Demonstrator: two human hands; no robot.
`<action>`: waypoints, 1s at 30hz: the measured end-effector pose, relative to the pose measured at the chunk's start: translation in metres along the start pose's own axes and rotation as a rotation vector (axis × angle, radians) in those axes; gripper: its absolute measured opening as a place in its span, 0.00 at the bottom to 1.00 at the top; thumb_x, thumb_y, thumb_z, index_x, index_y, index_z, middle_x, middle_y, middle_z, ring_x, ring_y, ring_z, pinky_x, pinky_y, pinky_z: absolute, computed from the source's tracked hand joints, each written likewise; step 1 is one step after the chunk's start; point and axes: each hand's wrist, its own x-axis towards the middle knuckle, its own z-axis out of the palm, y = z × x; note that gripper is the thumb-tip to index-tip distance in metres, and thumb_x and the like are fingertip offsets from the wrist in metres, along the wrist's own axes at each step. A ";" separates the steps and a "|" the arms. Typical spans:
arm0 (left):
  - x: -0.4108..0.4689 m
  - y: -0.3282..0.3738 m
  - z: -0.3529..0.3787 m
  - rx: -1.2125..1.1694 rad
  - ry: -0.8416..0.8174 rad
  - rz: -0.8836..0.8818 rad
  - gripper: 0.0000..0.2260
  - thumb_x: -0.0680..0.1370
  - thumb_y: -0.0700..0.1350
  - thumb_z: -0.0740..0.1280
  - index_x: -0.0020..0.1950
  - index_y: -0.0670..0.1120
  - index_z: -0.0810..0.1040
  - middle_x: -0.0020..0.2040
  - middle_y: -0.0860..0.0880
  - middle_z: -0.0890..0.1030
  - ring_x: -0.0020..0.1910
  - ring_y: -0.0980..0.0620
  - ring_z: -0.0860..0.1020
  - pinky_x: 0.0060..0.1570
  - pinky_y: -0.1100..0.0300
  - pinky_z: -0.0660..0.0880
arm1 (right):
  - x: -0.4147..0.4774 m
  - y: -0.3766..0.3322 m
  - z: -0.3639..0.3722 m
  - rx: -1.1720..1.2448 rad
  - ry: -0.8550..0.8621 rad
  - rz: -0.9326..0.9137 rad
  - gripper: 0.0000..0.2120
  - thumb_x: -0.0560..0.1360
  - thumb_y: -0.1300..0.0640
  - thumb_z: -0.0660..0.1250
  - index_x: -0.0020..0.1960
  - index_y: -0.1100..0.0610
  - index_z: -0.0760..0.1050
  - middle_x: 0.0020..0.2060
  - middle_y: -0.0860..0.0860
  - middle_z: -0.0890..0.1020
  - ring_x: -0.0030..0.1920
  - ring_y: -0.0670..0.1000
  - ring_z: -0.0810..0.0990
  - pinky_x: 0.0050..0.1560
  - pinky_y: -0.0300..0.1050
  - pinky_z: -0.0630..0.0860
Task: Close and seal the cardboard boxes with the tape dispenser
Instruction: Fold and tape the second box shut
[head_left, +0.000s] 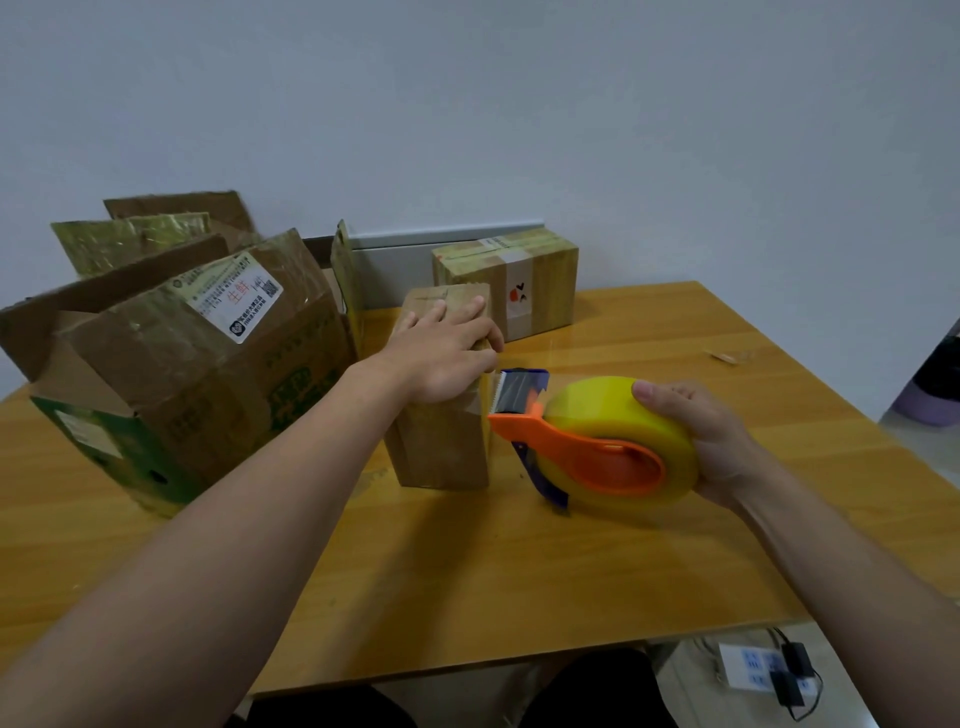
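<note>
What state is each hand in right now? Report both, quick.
Left hand: open, pressing flat on the small cardboard box.
Right hand: closed around the tape dispenser.

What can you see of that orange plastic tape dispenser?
The orange plastic tape dispenser holds a fat roll of yellowish tape and has a dark toothed blade in front. The right hand grips the roll, holding it over the wooden table, blade beside the upper right edge of the small brown cardboard box.
</note>
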 end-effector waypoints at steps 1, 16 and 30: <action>0.000 0.000 0.000 -0.001 -0.002 -0.002 0.15 0.85 0.57 0.54 0.70 0.64 0.71 0.85 0.55 0.48 0.84 0.42 0.44 0.78 0.38 0.40 | 0.000 0.000 0.000 0.006 0.001 -0.001 0.35 0.52 0.31 0.83 0.36 0.62 0.82 0.30 0.59 0.82 0.27 0.54 0.80 0.30 0.41 0.77; -0.001 0.005 -0.002 -0.039 -0.016 -0.002 0.18 0.88 0.54 0.46 0.71 0.64 0.71 0.85 0.55 0.49 0.84 0.43 0.44 0.79 0.39 0.40 | -0.002 -0.008 -0.005 -0.096 -0.005 -0.008 0.19 0.61 0.43 0.77 0.25 0.56 0.76 0.22 0.51 0.75 0.21 0.48 0.73 0.25 0.35 0.68; -0.002 0.002 -0.002 -0.063 -0.014 -0.010 0.19 0.88 0.54 0.46 0.71 0.64 0.72 0.85 0.55 0.50 0.84 0.44 0.44 0.79 0.39 0.40 | -0.001 0.003 -0.005 -0.045 0.004 -0.018 0.37 0.54 0.33 0.82 0.36 0.67 0.79 0.28 0.60 0.79 0.25 0.53 0.77 0.27 0.40 0.73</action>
